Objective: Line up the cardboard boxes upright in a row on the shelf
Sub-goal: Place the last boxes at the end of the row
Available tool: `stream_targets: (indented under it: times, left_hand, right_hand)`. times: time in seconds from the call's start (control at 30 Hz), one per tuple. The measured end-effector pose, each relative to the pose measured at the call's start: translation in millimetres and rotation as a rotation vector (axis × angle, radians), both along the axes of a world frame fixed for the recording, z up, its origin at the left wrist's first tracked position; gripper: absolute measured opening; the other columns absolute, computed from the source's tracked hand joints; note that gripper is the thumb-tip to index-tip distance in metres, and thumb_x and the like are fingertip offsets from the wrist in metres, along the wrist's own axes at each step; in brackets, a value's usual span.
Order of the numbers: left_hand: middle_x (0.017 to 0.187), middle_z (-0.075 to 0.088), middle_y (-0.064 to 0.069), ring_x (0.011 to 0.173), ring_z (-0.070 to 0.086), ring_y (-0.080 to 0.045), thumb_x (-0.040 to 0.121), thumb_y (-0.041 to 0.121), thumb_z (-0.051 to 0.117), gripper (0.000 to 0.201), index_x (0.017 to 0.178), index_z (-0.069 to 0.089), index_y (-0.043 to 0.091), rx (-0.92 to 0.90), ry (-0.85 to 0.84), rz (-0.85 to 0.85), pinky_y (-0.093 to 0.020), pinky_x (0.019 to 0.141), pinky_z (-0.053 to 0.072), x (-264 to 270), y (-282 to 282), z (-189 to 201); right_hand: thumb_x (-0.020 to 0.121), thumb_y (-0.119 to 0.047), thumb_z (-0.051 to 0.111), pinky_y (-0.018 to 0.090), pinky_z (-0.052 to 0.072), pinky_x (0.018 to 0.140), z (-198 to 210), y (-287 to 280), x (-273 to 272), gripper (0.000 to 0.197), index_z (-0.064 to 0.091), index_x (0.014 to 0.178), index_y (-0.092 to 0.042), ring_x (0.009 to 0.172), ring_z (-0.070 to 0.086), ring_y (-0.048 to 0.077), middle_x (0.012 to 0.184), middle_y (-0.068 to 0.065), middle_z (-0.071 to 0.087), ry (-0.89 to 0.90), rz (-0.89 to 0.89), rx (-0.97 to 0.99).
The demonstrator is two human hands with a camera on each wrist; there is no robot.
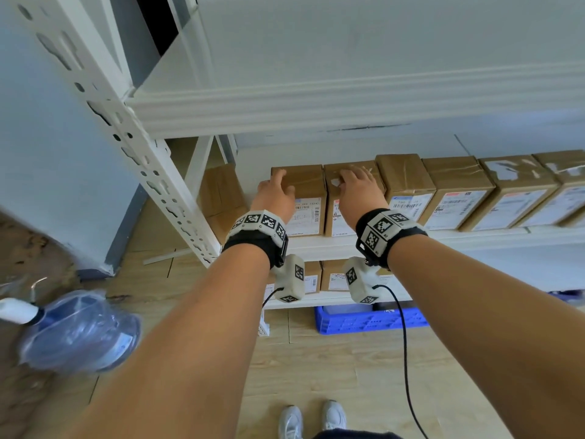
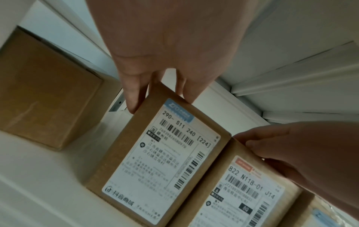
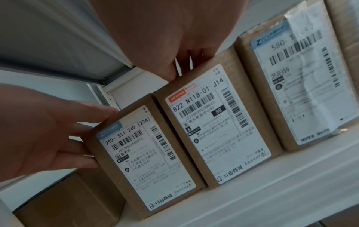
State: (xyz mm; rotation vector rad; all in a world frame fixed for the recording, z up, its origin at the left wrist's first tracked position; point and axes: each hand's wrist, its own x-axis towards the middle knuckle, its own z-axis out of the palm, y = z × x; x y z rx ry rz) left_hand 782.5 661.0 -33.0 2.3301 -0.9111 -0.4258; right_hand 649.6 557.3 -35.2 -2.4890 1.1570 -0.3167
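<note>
Several brown cardboard boxes with shipping labels stand upright in a row on the white shelf [image 1: 474,236]. My left hand [image 1: 274,194] rests over the top left corner of the leftmost box [image 1: 308,185], thumb on top and fingers down its left side [image 2: 134,99]. My right hand [image 1: 357,185] lies flat, fingers spread, on top of the second box [image 1: 332,172]. The two boxes [image 3: 145,153] [image 3: 213,122] stand side by side and touch; a third box [image 3: 291,84] follows on the right. A plain cardboard box [image 2: 48,92] sits apart on the left.
An upper shelf board [image 1: 348,103] hangs close over the boxes. A white perforated post [image 1: 152,172] stands at the left. More boxes [image 1: 332,277] sit on the lower shelf, above a blue crate [image 1: 373,321] on the floor. A wrapped water bottle [image 1: 79,331] lies at the left.
</note>
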Motion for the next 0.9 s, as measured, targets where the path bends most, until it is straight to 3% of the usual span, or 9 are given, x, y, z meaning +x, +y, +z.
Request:
stream_targets:
  times: [0.1,0.27,0.37,0.53,0.67,0.77,0.83,0.9]
  left_hand:
    - [0.147,0.040,-0.009,0.119,0.056,-0.027,0.098,0.034,0.048,0.058,0.150,0.024,0.026,-0.018,0.018,0.021,-0.028,0.082,0.043,4,8,4]
    - [0.141,0.045,-0.012,0.122,0.052,-0.032,0.101,0.025,0.040,0.045,0.145,0.035,0.016,0.026,-0.134,0.128,-0.040,0.094,0.045,16,24,10]
    - [0.141,0.045,-0.014,0.126,0.047,-0.033,0.099,0.018,0.040,0.042,0.139,0.041,0.010,0.148,-0.239,0.152,-0.041,0.104,0.040,30,37,5]
    - [0.160,0.012,-0.012,0.147,0.012,-0.030,0.099,0.023,0.044,0.059,0.152,0.021,0.013,0.368,-0.250,0.141,-0.043,0.119,0.013,44,48,-10]
    - [0.162,-0.001,-0.009,0.148,0.002,-0.035,0.102,0.029,0.036,0.056,0.154,0.015,0.021,0.460,-0.174,0.160,-0.051,0.117,0.010,50,44,-18]
    - [0.160,0.011,-0.011,0.146,0.008,-0.038,0.100,0.030,0.038,0.050,0.149,0.028,0.023,0.454,-0.199,0.124,-0.055,0.116,0.013,52,41,-21]
    - [0.150,0.030,-0.012,0.142,0.020,-0.039,0.097,0.032,0.041,0.043,0.139,0.043,0.022,0.389,-0.257,0.096,-0.059,0.114,0.018,54,40,-23]
    - [0.139,0.038,-0.011,0.136,0.030,-0.037,0.094,0.035,0.047,0.038,0.129,0.049,0.021,0.328,-0.284,0.073,-0.061,0.108,0.026,55,40,-24]
  right_hand:
    - [0.097,-0.011,0.040,0.037,0.019,0.118,5,3,1,0.044,0.040,0.142,-0.009,0.144,0.021,0.026,0.151,0.010,0.033,-0.039,-0.009,-0.007]
    - [0.092,-0.004,0.041,0.042,0.030,0.113,15,12,11,0.048,0.041,0.140,-0.012,0.142,0.024,0.027,0.150,0.009,0.034,-0.093,0.010,-0.014]
    - [0.091,-0.002,0.041,0.040,0.032,0.111,18,20,24,0.049,0.043,0.139,-0.012,0.141,0.026,0.025,0.149,0.009,0.035,-0.148,0.083,-0.038]
    - [0.092,-0.002,0.041,0.039,0.033,0.112,14,38,44,0.050,0.042,0.140,-0.015,0.141,0.026,0.023,0.150,0.006,0.034,-0.161,0.208,-0.036]
    - [0.093,-0.003,0.042,0.039,0.033,0.113,9,43,56,0.049,0.042,0.140,-0.016,0.142,0.025,0.023,0.150,0.006,0.033,-0.149,0.220,-0.031]
    - [0.093,-0.004,0.042,0.039,0.033,0.112,4,40,59,0.048,0.042,0.140,-0.016,0.141,0.027,0.023,0.149,0.006,0.035,-0.130,0.203,-0.026]
    - [0.094,-0.005,0.041,0.039,0.034,0.112,0,39,59,0.045,0.044,0.138,-0.013,0.138,0.031,0.024,0.145,0.006,0.040,-0.132,0.192,-0.035]
    - [0.094,-0.006,0.040,0.039,0.036,0.110,-5,39,60,0.041,0.048,0.134,-0.010,0.134,0.036,0.025,0.141,0.008,0.044,-0.134,0.175,-0.052]
